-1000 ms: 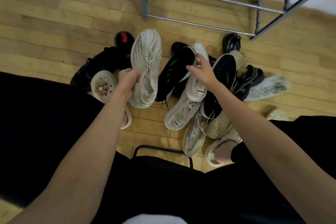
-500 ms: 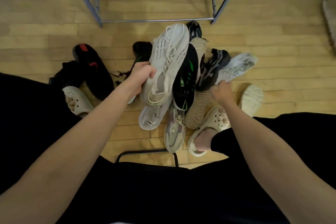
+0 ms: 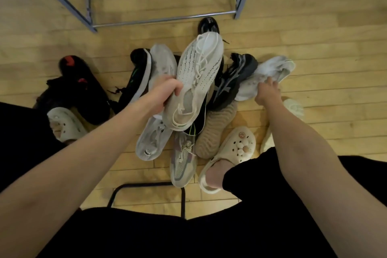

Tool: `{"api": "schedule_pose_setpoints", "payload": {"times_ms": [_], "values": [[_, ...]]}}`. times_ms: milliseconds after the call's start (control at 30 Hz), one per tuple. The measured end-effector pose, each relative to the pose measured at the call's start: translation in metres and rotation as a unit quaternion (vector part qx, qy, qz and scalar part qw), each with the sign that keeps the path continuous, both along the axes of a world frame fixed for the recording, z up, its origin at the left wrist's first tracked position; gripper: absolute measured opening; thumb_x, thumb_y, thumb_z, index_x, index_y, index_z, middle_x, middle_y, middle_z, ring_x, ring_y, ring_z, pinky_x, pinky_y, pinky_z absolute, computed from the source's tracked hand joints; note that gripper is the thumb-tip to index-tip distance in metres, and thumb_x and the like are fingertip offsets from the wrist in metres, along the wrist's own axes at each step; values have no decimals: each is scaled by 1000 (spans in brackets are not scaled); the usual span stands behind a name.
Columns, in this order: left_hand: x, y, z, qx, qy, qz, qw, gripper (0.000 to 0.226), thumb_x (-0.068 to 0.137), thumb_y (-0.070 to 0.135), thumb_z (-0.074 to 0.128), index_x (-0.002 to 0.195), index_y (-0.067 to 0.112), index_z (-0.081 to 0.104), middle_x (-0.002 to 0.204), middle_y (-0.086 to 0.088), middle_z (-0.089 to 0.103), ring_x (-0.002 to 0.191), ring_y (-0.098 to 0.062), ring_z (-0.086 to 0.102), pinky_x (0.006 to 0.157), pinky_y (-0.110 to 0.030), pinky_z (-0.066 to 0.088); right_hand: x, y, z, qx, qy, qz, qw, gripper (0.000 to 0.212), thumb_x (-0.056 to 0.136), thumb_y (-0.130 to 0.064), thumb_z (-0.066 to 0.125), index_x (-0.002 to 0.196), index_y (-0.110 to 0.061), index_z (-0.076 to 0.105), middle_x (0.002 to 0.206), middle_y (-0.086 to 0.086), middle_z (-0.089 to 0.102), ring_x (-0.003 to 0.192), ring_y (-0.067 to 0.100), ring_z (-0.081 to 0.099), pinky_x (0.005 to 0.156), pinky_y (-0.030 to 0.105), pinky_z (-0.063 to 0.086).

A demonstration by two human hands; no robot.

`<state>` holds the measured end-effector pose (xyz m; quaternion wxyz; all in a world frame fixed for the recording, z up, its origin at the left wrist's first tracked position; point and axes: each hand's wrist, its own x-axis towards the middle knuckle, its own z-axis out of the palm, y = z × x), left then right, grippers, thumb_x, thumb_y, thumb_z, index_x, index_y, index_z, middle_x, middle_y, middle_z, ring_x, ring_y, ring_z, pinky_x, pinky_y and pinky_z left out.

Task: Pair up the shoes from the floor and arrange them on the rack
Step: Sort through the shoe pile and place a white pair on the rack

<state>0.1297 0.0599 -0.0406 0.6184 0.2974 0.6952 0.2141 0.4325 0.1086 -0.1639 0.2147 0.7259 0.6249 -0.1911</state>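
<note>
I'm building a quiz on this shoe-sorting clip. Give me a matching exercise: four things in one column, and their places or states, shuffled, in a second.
Things:
1. white knit sneaker
2. pale grey sneaker
3. shoe rack
4. cream clog with charms

Places or states:
A. worn on a foot
B. held up by the left hand
C. standing bare beyond the pile
D. lying on the floor, touched by the right hand

Pairs: 1-B, 2-D, 3-C, 4-A

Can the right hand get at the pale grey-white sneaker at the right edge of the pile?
Probably yes: the right hand already touches that pale grey-white sneaker, which lies atop the pile's edge with nothing covering it.
</note>
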Motion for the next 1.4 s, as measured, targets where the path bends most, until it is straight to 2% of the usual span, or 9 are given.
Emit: {"api": "schedule_pose_setpoints", "payload": {"times_ms": [167,467,633,800,967,1133,1300,1333,1400], "values": [[-9,6,-18,-11,20,27,999,62,23,17,52,85,16,58,90,-6,49,82,-25,44,74,-38,29,-1,1,-8,45,-14,41,998,47,85,3,59,130,-1,46,142,21,33,132,42,31,102,44,40],[-11,-3,-5,-15,15,49,999,31,48,1,43,77,5,53,73,-4,52,69,-22,48,56,-23,34,15,-32,19,93,-12,5,996,26,80,17,55,103,4,57,116,23,51,110,40,47,79,44,46],[-14,-14,-3,4,11,63,998,41,47,1,43,86,8,54,78,-9,50,69,-22,48,58,-24,35,-6,-44,41,162,-67,-51,983,26,83,3,60,110,4,58,123,28,52,111,42,50,81,42,46],[-23,-25,3,-7,-1,91,996,25,55,-2,44,78,9,46,78,-6,48,70,-21,48,59,-25,36,-40,-33,88,40,-133,-80,987,8,88,-9,58,93,-10,64,80,-2,59,75,17,58,70,25,42],[-50,-30,11,-6,8,138,990,15,53,-2,45,64,8,41,79,-4,52,76,-23,49,64,-27,39,-71,-26,142,70,22,-105,992,16,89,-15,51,76,-7,50,72,5,52,67,23,53,65,31,44],[-80,-36,26,18,10,176,984,37,39,6,43,75,16,40,76,-5,40,76,-21,41,56,-25,30,-139,-43,153,93,180,-114,972,28,87,-12,49,62,-11,35,61,2,39,58,22,43,53,28,37],[-99,-47,46,33,15,212,976,19,63,0,45,79,10,43,84,-5,46,77,-21,42,60,-27,32,-214,-51,129,138,301,-164,929,23,88,-7,50,65,-10,44,62,4,44,53,19,44,47,28,35],[-105,-48,44,37,16,219,975,23,66,-1,45,88,6,47,92,-6,50,83,-22,45,61,-27,35,-223,-53,126,132,317,-154,926,15,87,-6,49,74,-7,56,70,8,55,62,22,53,52,30,42],[-118,-51,43,40,10,229,973,39,66,1,47,105,3,51,103,-6,51,93,-24,47,65,-28,37,-233,-58,117,122,307,-124,936,28,91,-9,48,113,-3,63,110,13,65,98,28,62,79,37,51]]}}
